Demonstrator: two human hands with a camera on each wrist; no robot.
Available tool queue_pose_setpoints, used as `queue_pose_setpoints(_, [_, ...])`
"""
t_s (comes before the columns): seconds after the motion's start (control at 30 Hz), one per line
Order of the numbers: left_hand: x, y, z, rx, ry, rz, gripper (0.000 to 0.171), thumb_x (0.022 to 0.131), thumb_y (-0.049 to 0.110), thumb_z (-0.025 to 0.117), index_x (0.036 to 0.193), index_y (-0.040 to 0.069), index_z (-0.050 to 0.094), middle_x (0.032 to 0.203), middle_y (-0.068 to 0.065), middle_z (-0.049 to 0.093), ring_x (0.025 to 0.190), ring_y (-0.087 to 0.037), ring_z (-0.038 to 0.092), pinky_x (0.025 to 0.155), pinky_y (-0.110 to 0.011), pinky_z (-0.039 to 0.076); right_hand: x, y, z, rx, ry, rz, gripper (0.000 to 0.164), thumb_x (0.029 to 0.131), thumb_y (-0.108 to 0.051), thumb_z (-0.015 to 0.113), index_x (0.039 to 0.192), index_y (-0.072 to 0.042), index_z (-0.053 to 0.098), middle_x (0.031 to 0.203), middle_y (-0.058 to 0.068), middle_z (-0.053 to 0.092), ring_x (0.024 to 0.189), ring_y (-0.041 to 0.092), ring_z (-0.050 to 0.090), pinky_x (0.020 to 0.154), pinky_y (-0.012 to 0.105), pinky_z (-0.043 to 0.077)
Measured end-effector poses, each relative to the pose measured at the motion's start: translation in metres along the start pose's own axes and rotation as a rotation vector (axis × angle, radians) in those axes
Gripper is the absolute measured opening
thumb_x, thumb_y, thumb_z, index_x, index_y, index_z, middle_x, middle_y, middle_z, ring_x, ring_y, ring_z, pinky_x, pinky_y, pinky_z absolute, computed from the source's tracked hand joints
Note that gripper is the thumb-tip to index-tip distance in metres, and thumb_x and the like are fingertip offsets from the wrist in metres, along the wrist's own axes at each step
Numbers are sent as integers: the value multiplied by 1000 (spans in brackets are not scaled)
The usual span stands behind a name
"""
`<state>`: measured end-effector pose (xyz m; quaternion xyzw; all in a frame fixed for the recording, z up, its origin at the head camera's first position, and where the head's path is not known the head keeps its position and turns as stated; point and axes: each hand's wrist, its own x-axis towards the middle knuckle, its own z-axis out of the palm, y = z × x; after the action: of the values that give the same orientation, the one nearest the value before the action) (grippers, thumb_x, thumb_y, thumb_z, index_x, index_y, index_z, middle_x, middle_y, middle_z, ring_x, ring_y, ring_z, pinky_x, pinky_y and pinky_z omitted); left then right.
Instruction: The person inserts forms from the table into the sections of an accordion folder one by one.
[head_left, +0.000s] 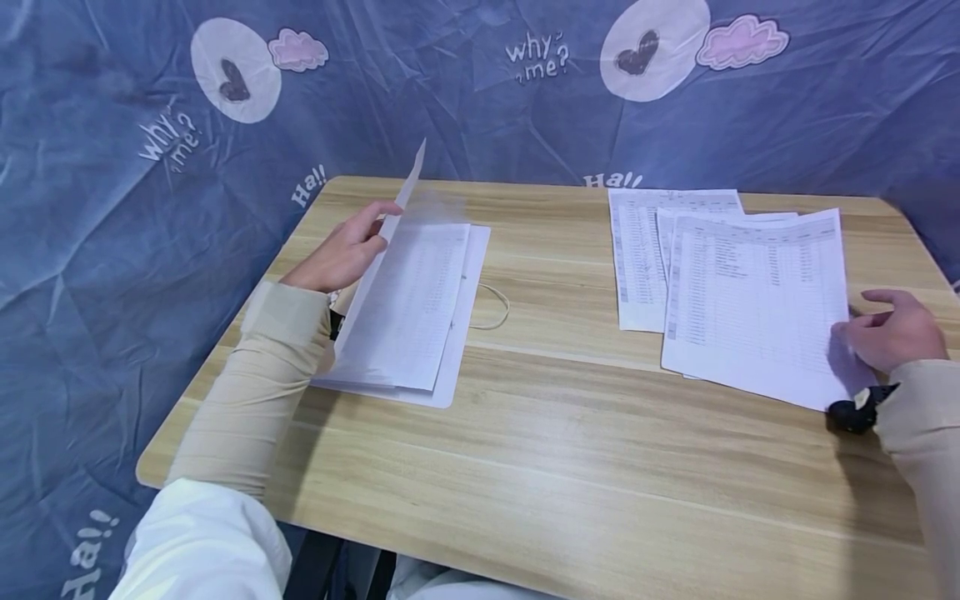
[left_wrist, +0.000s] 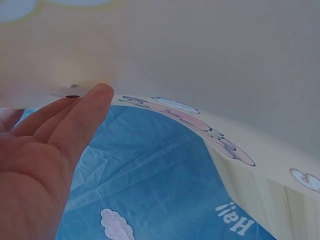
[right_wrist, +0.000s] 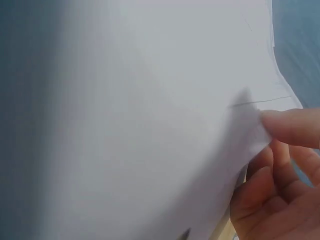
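To the left on the table lies an open folder [head_left: 457, 367] with a printed sheet [head_left: 427, 275] inside. Its raised cover [left_wrist: 200, 60] carries cartoon prints on the outer face. My left hand [head_left: 341, 254] touches that cover at its edge, and the left wrist view shows the fingers fairly straight against it. Part of that hand's contact is hidden. On the right, my right hand [head_left: 892, 333] pinches the edge of the top printed sheet [head_left: 757, 308]. Its thumb lies on the paper, with curled fingers beneath, as the right wrist view shows.
More printed sheets [head_left: 637, 258] lie partly under the top one. A thin cord loop [head_left: 491, 307] sticks out from the folder's right side. The wooden table [head_left: 525, 467] meets a blue patterned cloth [head_left: 465, 100] at the back and left.
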<state>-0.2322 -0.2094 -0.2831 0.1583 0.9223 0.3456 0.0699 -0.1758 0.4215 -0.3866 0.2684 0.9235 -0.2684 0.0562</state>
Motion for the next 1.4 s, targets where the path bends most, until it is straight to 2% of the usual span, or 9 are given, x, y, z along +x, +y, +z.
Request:
queue_pose_setpoints(0.2, [0,0,-1,-5,3,6,46,95,7,34,140,10,35,148,-8,32,132,-30,35,103,-46,31,0,4,3,21,7,-83,61,92,-21,48,140,7,23,112,33,39,87,41,47,47,33,41])
queue_pose_setpoints(0.37, [0,0,-1,-7,4,10,46,95,7,34,141,10,35,148,-8,32,132,-30,35,104,-46,31,-1,6,5,29,-8,-161,53,96,-25,43,134,9,28,125,39,33,102,49,40,64,50,43])
queue_pose_setpoints(0.47, [-1,-1,-1,-8,5,9,46,95,7,34,141,10,35,148,-8,32,131,-31,36,102,-46,32,-1,6,7,17,-2,-194,46,97,-23,40,132,7,37,129,37,34,106,49,38,72,53,40])
queue_pose_setpoints(0.73, [-3,-1,-2,-5,6,-3,46,96,8,33,141,12,34,147,-8,33,121,-28,41,97,-45,34,-8,1,9,11,31,-221,48,98,-32,35,134,-3,47,136,30,39,110,41,38,70,34,35])
queue_pose_setpoints(0.83, [-3,-1,-3,4,1,-13,46,96,9,33,142,13,33,149,-8,31,125,-29,39,99,-46,33,-11,1,9,38,56,-228,50,96,-38,38,137,-10,49,137,25,42,99,23,44,69,26,35])
queue_pose_setpoints(0.97, [-4,0,-4,7,-3,-19,46,97,10,33,143,14,33,150,-8,30,130,-31,37,101,-47,32,-13,2,9,89,104,-251,50,94,-40,43,136,-16,52,124,-9,52,80,-2,40,63,15,35])
queue_pose_setpoints(1.07, [-4,1,-4,10,1,-16,46,97,10,34,143,14,33,149,-8,31,129,-31,38,101,-47,32,-15,0,10,106,129,-251,50,93,-42,43,136,-18,53,113,-25,47,77,-8,38,60,11,35])
queue_pose_setpoints(1.2, [-5,1,-5,12,3,-19,46,97,12,33,143,14,33,150,-8,31,130,-33,37,101,-48,32,-17,-4,12,130,152,-253,49,94,-40,45,136,-16,53,120,-21,50,78,-12,36,61,6,34])
queue_pose_setpoints(1.4, [-6,2,-5,13,4,-23,46,97,12,33,143,13,32,150,-9,30,131,-33,36,102,-48,32,-21,-11,15,216,159,-325,43,93,-34,49,133,-17,56,98,-37,46,79,-13,39,61,4,35])
